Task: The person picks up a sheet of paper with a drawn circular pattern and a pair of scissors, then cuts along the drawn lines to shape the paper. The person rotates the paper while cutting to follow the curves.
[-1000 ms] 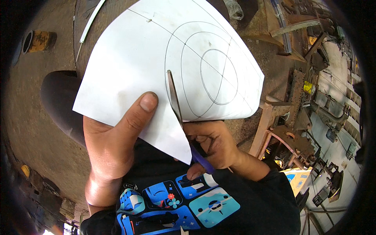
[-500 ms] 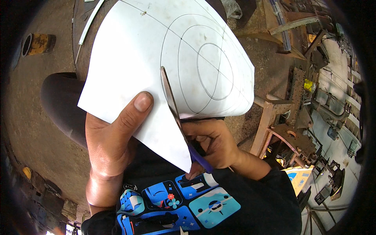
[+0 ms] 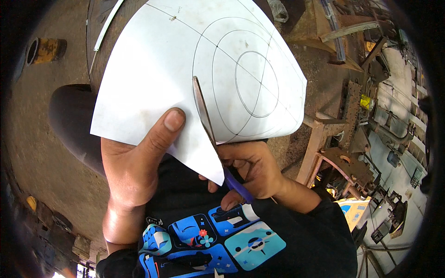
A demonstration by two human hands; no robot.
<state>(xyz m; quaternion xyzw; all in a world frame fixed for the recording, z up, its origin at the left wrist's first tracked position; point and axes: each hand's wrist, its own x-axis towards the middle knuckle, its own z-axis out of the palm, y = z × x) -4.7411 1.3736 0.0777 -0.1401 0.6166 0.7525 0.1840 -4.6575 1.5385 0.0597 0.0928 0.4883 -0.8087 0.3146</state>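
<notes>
White sheet [image 3: 134, 78] (ring-marked on its right side) spreads far of the left hand [image 3: 139, 162], which pinches its near part; the right hand [image 3: 256, 169] grips purple-handled scissors [image 3: 207, 124], blade pointing far left.

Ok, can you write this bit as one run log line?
left hand: holds white sheet, thumb on top | right hand: holds purple-handled scissors | blade tip: by outer drawn curve

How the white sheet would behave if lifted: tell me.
The white sheet would probably flex, since it visibly bows. The flap beside the scissors may droop or crease if the left hand lets go, being partly cut free.
</notes>
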